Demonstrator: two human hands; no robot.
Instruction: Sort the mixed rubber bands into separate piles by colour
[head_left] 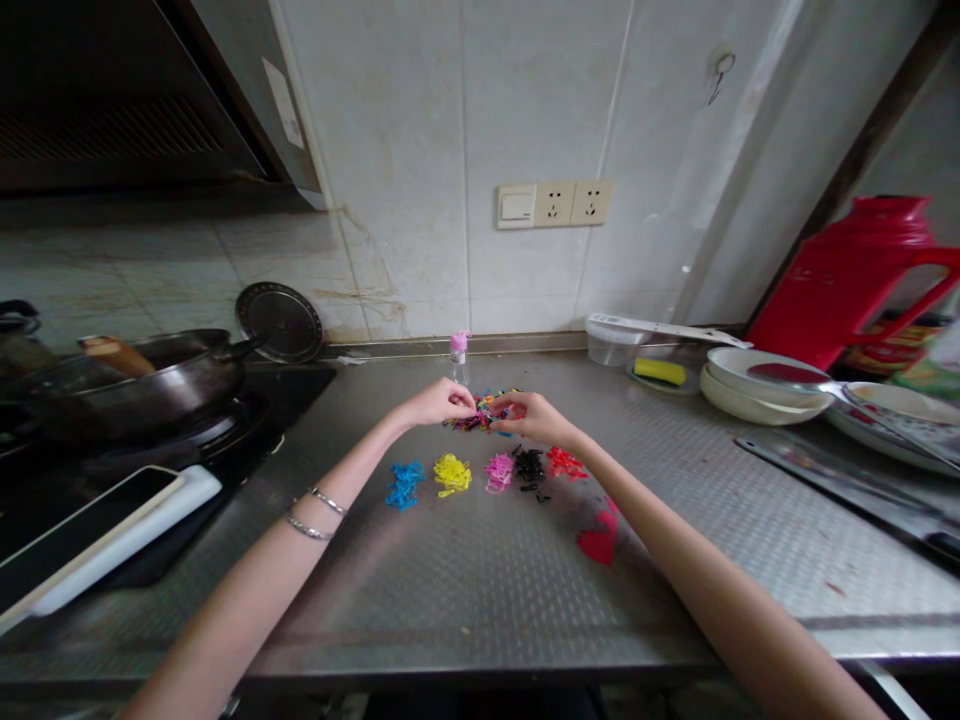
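A mixed pile of small multicoloured pin-like loops [491,408] lies on the steel counter ahead of me. My left hand [442,402] is at its left side, thumb and fingers pinched together; anything between them is too small to make out. From the right, my right hand [531,415] reaches over the pile with fingers bent and tips close together, its hold also unclear. Nearer to me lie sorted heaps of the same small pieces: blue [406,484], yellow [451,474], pink [499,472], black [529,466] and red [565,463].
Behind the pile stands a small clear bottle with a pink cap [459,345]. A red heart-shaped piece [598,540] lies by my right forearm. At left are a pan [142,385] and a phone [97,530]; at right, bowls [761,390], a knife [840,480] and a red thermos [840,285].
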